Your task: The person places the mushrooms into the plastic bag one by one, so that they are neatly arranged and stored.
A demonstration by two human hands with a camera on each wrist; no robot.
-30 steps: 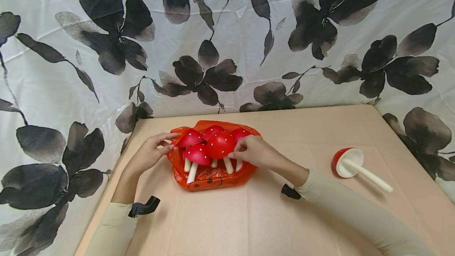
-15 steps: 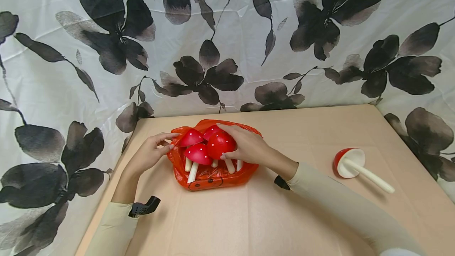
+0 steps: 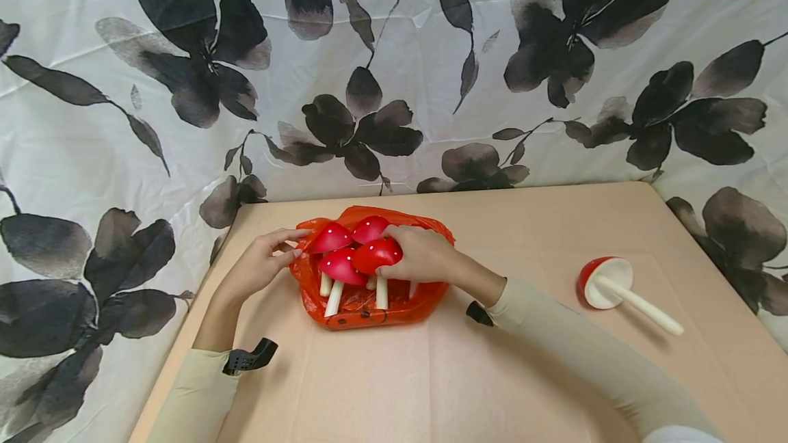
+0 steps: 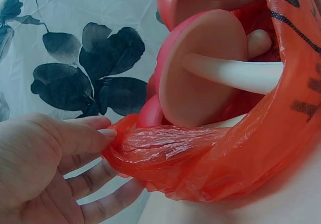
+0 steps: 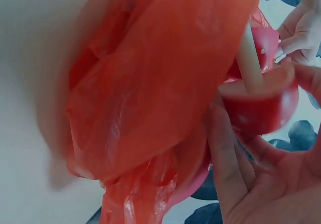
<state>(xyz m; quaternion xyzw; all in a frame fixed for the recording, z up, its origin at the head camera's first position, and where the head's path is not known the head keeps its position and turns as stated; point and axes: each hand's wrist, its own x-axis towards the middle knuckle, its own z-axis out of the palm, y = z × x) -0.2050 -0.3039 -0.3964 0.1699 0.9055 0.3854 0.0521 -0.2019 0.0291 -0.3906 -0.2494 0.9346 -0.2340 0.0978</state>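
A red plastic bag (image 3: 369,320) with black markings lies on the table, its mouth spread. Several toy mushrooms with white-dotted red caps and white stems are inside, among them a front mushroom (image 3: 335,266) and a back one (image 3: 369,227). My left hand (image 3: 261,269) pinches the bag's left rim between thumb and fingers; the left wrist view shows the gathered plastic (image 4: 170,143) there. My right hand (image 3: 425,255) grips a red mushroom (image 3: 377,256) by its cap, stem downward. In the right wrist view its cap (image 5: 266,101) sits between thumb and fingers. Plastic hides part of another mushroom (image 5: 188,184).
Another toy mushroom (image 3: 609,282) lies on its side at the right of the table (image 3: 369,381), its stem pointing toward the front right. A white cloth (image 3: 431,74) with dark flowers hangs behind the table and at its sides.
My right hand has moved left from the bag's right side onto the round-capped mushroom and gripped it. That mushroom has tilted and its stem now stands more upright. The left hand stays put.
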